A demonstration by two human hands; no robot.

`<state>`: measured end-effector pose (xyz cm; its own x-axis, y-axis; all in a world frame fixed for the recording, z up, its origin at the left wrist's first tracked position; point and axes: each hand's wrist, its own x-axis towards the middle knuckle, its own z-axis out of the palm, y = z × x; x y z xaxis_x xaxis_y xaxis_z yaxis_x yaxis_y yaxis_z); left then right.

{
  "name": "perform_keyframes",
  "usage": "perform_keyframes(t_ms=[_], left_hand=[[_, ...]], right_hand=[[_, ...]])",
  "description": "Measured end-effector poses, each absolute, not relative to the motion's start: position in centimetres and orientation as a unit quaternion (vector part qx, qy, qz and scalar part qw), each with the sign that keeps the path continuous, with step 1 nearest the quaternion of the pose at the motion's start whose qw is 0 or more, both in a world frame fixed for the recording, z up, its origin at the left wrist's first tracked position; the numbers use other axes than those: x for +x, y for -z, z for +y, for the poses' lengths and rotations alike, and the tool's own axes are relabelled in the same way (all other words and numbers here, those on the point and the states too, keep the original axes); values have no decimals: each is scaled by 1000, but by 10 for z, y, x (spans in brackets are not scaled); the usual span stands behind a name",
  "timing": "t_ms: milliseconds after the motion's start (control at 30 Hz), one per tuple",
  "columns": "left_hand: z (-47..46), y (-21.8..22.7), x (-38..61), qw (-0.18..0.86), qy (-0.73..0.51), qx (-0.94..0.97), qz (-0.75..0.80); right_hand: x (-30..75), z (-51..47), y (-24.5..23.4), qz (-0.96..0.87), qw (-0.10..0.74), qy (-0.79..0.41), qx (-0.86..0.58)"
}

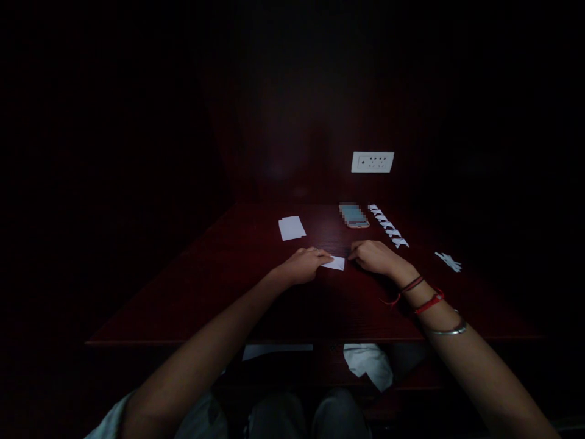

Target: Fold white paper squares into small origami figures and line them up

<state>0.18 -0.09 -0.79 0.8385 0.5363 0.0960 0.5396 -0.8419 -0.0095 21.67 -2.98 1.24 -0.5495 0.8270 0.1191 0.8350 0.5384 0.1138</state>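
A small folded piece of white paper (337, 263) lies on the dark red table, with a crease showing near its right end. My left hand (305, 266) has its fingers closed on the paper's left part, which they cover. Just past the paper's right edge, apart from it, is my right hand (375, 256). Its fingers are curled, fingertips down by the table, and no object shows in them. Behind my left hand sits a stack of white paper sheets (292, 228). A row of folded white paper pieces (387, 225) runs beyond my right hand.
A phone (353, 215) lies left of the paper row. Thin white strips (448, 261) are bunched at the right. On the back wall is a socket panel (372, 162). Below the table's front edge (274, 342), a crumpled whitish thing (368, 363) rests on a shelf.
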Motion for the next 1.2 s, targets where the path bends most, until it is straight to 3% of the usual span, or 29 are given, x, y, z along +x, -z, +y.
perform_keyframes(t_ms=[200,700,1200], left_hand=[[2,12,3,23,82,-959,-272],[13,19,10,-49,224,-920,-317],[8,6,12,-72,335,-893,-292]], right_hand=[[215,-19,-1,-867,143,25,-477],[196,-7,13,-838,209,-98,-495],[193,-16,0,-839,325,-52,-433]])
